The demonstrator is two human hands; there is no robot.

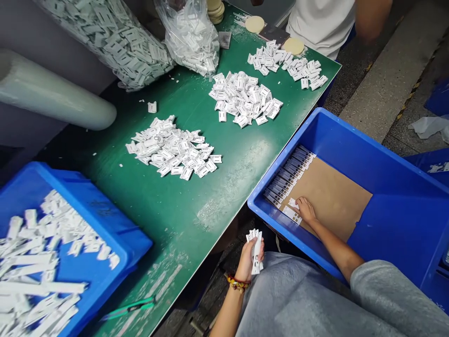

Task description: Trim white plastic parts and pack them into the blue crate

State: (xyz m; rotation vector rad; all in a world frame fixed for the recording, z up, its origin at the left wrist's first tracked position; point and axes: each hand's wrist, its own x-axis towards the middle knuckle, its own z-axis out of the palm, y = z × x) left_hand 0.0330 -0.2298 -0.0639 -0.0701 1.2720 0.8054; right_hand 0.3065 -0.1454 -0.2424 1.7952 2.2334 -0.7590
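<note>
My left hand (pixel 249 256), with a beaded bracelet on its wrist, is closed around several long white plastic pieces (pixel 257 252) beside the table edge. Inside the blue bin on the right, my right hand (pixel 306 209) pinches the end of a white piece (pixel 293 203) low over the brown cardboard (pixel 336 192). Just below it, another white piece (pixel 292 215) lies flat on the cardboard. A row of similar pieces (pixel 290 175) lines the left side of the bin (pixel 380 164), set side by side.
The green table (pixel 168 206) bears white part piles (pixel 175 147), clear bags of parts (pixel 192 40) and a green-handled tool (pixel 131 306). A blue bin of white parts (pixel 94 206) stands left. A person in white (pixel 321 23) is at the far end.
</note>
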